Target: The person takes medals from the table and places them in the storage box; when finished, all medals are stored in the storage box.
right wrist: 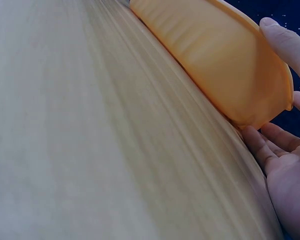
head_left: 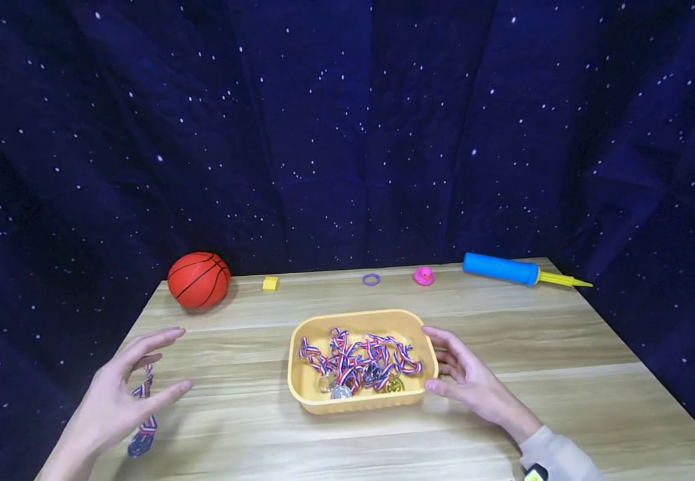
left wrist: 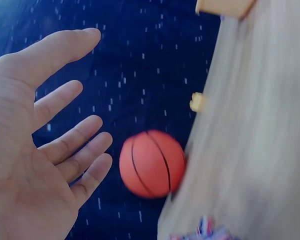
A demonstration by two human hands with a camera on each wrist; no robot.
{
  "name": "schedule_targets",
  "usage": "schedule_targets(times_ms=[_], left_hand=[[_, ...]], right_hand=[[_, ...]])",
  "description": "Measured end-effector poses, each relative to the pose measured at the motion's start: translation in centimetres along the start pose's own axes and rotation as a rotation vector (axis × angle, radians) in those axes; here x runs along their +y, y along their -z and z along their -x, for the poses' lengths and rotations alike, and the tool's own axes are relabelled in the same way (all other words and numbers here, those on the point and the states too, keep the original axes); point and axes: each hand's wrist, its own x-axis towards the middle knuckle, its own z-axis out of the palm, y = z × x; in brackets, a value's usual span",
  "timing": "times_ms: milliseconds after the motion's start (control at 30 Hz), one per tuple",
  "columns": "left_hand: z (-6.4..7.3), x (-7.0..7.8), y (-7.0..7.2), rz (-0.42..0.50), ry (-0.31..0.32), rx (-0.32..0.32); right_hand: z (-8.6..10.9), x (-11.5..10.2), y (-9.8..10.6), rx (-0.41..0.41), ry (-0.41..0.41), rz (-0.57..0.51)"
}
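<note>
A yellow plastic basket (head_left: 296, 384) holds several medals on red, white and blue ribbons (head_left: 359, 364). My right hand (head_left: 464, 377) is at its right end, thumb by the near corner and index finger by the far one. In the right wrist view, fingertips (right wrist: 252, 135) meet the basket's lower edge, and the thumb overlaps its rim. My left hand (head_left: 119, 394) is raised over the table's left side, fingers spread and palm bare. Partly hidden behind it lies a single silver-coloured medal (head_left: 141, 442) with its striped ribbon.
Along the back edge of the wooden table (head_left: 233, 374) sit a red basketball (head_left: 199, 280), a small yellow block (head_left: 270, 284), a purple ring (head_left: 371, 274), a pink rubber duck (head_left: 424, 276) and a blue hand pump (head_left: 500, 267) with a yellow nozzle. A dark starry curtain (head_left: 335, 133) hangs behind.
</note>
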Motion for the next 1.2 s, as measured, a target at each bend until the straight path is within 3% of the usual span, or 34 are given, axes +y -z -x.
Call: schedule_targets(times_ms=[200,300,533,667,900,1000,1200], left_hand=[[3.3,-2.0,1.5,-0.075,0.131,-0.029],[4.4,-3.2,1.8,-0.08,0.147,-0.053],[6.5,-5.5,1.3,-0.03,0.055,-0.08],[7.5,-6.2,1.1,-0.002,0.067,-0.125],[8.6,-7.3,1.2,-0.034,0.159,-0.209],[8.7,-7.5,1.1,-0.018,0.146,-0.219],[8.8,-7.8,0.5,0.112,0.089,-0.211]], right_hand=[[0.0,-0.1,0.0,0.001,0.0,0.011],[0.0,-0.1,0.0,0.003,0.0,0.011],[0.0,-0.2,0.0,0.004,-0.005,0.013],[0.0,-0.2,0.0,0.006,-0.006,0.009],[0.0,0.0,-0.1,0.007,-0.005,0.011],[0.0,0.0,-0.1,0.007,-0.003,0.011],[0.0,-0.1,-0.1,0.007,0.0,0.004]])
